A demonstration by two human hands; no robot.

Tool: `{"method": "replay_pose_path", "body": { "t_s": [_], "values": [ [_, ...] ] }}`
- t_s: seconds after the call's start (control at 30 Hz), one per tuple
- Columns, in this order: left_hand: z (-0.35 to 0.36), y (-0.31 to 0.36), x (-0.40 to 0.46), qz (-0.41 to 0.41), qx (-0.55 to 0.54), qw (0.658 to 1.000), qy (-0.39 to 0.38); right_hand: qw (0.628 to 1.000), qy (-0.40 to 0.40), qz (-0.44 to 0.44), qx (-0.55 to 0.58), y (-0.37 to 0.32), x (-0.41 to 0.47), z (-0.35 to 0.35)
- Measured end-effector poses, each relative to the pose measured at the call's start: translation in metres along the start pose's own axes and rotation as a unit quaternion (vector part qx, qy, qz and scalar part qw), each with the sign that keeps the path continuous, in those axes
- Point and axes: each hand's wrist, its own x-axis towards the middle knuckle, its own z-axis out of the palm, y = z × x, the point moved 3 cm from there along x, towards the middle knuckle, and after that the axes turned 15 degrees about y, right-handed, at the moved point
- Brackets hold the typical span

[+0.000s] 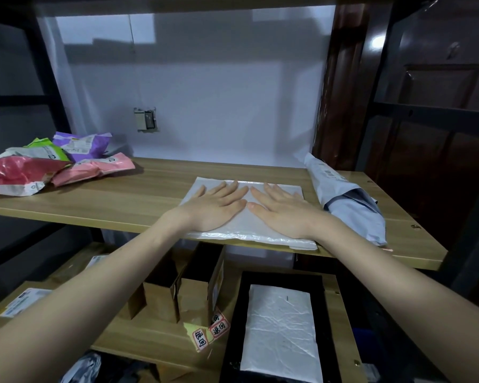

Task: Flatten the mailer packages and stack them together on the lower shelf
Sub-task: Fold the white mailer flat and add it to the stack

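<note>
A flat white mailer [260, 234] lies on the wooden shelf [138, 197], near its front edge. My left hand [216, 208] and my right hand [282, 208] both rest palm down on it, side by side, fingers spread and index fingertips almost touching. Neither hand grips anything. At the shelf's left end sits a loose pile of crumpled mailers: red [14, 174], pink [94, 167], purple [80, 145] and green [46, 146]. A bulging grey-blue mailer [349, 205] lies along the shelf's right end, just right of my right hand.
On the shelf below stand open brown paper bags [183, 288] with red-marked labels, a black tray [233, 327] holding a white crinkled mailer [281, 330], and labelled parcels [22, 301] at the left. A white wall backs the shelf; dark metal uprights and a brown door flank it.
</note>
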Motion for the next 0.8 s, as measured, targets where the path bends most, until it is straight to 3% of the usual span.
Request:
{"method": "replay_pose_path", "body": {
  "t_s": [0.8],
  "values": [
    [0.0016,-0.0009,0.001,-0.017,-0.04,0.999,0.014,1.0,-0.013,0.009,-0.012,-0.0016,-0.0017,-0.0004]
  ]
}}
